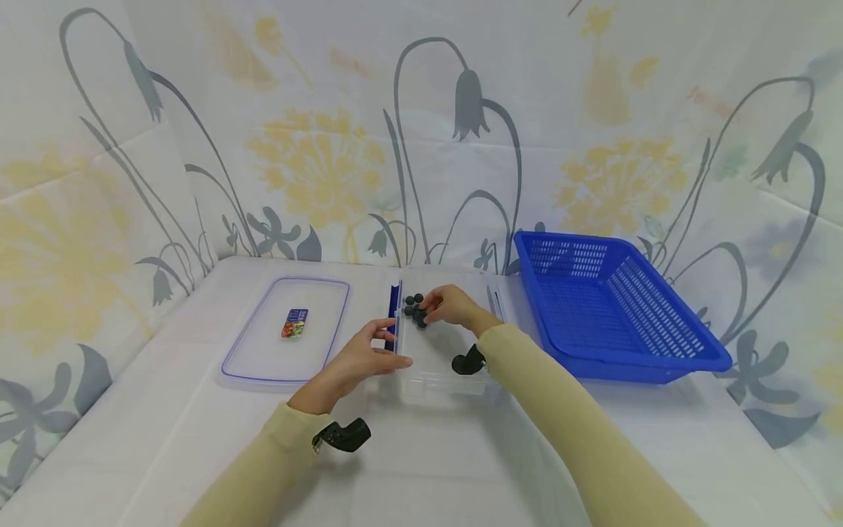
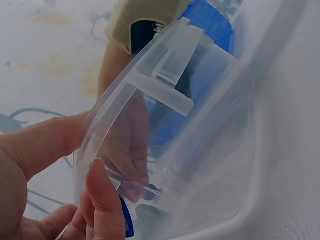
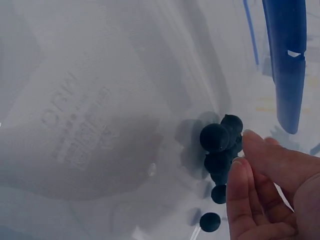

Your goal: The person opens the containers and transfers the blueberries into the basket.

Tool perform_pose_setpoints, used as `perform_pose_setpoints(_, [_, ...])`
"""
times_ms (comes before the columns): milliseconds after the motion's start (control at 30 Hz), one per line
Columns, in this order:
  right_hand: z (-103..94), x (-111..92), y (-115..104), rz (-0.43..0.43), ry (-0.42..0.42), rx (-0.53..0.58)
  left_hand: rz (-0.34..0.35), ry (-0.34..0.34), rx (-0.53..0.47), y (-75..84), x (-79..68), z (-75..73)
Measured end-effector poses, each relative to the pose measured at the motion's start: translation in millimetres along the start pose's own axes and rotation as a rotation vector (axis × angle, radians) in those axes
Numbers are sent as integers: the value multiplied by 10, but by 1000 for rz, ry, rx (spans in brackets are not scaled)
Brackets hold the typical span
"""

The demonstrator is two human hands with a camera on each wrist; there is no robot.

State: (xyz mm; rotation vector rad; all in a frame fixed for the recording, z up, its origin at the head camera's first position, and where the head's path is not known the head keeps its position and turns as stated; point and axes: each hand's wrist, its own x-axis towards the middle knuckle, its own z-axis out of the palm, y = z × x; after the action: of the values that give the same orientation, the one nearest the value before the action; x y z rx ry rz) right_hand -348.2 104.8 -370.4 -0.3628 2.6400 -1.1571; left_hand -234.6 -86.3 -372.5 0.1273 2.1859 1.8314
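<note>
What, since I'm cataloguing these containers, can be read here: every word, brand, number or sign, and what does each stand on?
Sticker on the blue-rimmed lid: its print is too small to read.
Lettering on the floor of the clear box: too faint and skewed to quote surely.
I can make out no other text.
</note>
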Motion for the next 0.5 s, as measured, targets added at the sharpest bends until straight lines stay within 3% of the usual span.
perform_pose_setpoints(500, [16, 0, 11, -8, -150, -278, 1, -8, -14, -7, 15, -14])
